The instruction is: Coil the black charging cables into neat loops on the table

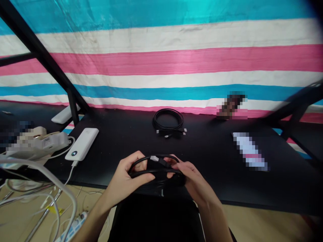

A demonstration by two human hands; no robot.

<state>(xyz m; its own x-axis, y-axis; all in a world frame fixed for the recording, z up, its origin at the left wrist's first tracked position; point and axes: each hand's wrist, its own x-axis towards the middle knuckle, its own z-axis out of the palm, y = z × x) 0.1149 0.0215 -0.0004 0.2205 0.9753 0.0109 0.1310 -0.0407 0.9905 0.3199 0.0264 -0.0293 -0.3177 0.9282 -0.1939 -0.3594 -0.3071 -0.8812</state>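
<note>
Between both hands, over the front edge of the table, is a coiled black cable (142,172) with a silver-tipped plug showing inside the loop. My left hand (130,174) is closed round the left side of the coil, its thumb along the lower strands. On the right side, my right hand (190,176) is closed on the cable, its fingertips by the black plug housing (163,162). Part of the coil is hidden behind the fingers. A second coiled black cable (168,127) lies farther back on the table, several plugs gathered at its near side.
A white power bank (82,144) with a lead plugged in lies on the black table (121,134) at left. Beyond it are a white power strip (50,143) and loose white cables (58,181). A blurred-out bright device (249,151) lies at right. Black frame bars (47,64) slant at the sides.
</note>
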